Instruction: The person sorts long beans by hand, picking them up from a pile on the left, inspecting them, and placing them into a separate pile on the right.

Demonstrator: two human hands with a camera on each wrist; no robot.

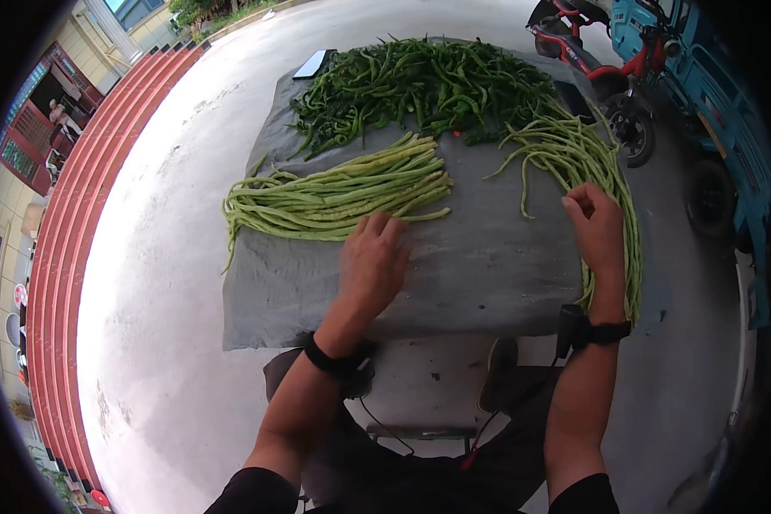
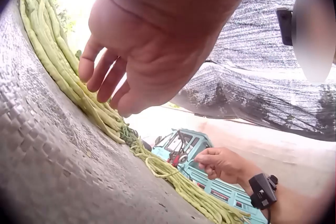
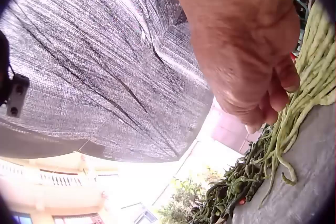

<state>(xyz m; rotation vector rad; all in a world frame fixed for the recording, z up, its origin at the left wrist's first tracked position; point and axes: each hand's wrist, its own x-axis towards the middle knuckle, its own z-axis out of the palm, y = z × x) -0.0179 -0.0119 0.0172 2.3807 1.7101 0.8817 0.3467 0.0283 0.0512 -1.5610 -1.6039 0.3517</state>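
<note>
My left hand [image 1: 374, 261] is at the near edge of a long bundle of green yardlong beans [image 1: 343, 193], its loosely bent fingers right at the pods. In the left wrist view its fingers [image 2: 107, 77] hang beside the beans, with no pod between them. On the right side, my right hand [image 1: 595, 227] hovers over a second, looser heap of yardlong beans [image 1: 578, 154]. The fingers there are loosely curled and the thumb comes near the index finger; no bean shows in them. Close by in the right wrist view, thin bean ends [image 3: 283, 145] trail over the cloth.
A wide pile of green chili peppers [image 1: 420, 86] covers the far side of the grey table cover [image 1: 488, 265]. A phone [image 1: 314, 64] lies at the far left corner and a dark flat object [image 1: 574, 101] at the right. A blue three-wheeler [image 1: 702, 94] stands beyond, red steps [image 1: 103, 171] at left.
</note>
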